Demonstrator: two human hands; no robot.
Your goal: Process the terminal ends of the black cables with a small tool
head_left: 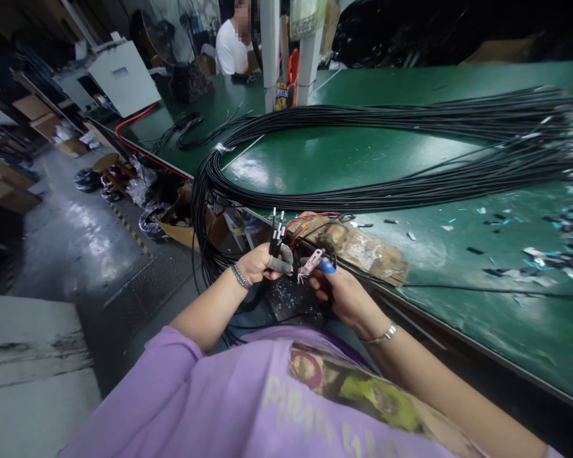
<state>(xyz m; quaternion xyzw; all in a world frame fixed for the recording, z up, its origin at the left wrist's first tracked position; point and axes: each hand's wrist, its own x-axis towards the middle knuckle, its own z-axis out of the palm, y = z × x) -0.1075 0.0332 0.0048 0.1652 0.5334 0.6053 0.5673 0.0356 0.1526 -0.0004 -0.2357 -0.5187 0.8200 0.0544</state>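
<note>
My left hand (260, 262) is closed round a small bunch of black cable ends (277, 234) that stick up above its taped fingers. These cables belong to a long black cable bundle (363, 191) that loops off the green workbench (344, 152) and hangs by my knees. My right hand (340, 291) is closed on a small tool with a blue handle (328, 265) and a pinkish tip (310, 264), held close to the cable ends. Both wrists wear bracelets.
A taped brown cardboard pad (363, 248) lies on the bench edge with red wires on it. Cut insulation scraps (530, 254) litter the bench at right. Another person in white (232, 48) sits at the far end. A white machine (119, 76) and boxes (181, 219) stand at left.
</note>
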